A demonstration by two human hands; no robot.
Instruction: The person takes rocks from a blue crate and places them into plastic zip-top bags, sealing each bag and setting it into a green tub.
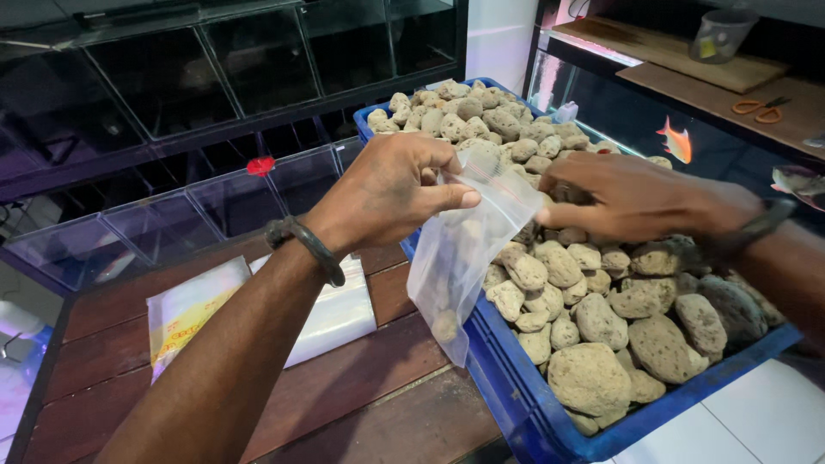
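Observation:
My left hand [387, 193] pinches the open top of a clear plastic zip bag [464, 258], which hangs over the near left wall of a blue plastic crate [516, 404]. A few pale porous stones lie in the bag's bottom. The crate is heaped with beige pumice-like stones [601, 326], small at the far end and larger near me. My right hand [627, 202] rests on the pile by the bag's mouth, fingers curled around a stone. A dark band circles each wrist.
A dark wooden slatted table [361, 395] carries a stack of clear plastic bags [215, 314]. Glass tank compartments [172, 86] line the back left. An aquarium with an orange fish [676, 142] stands at the right, with scissors [760, 107] on its wooden lid.

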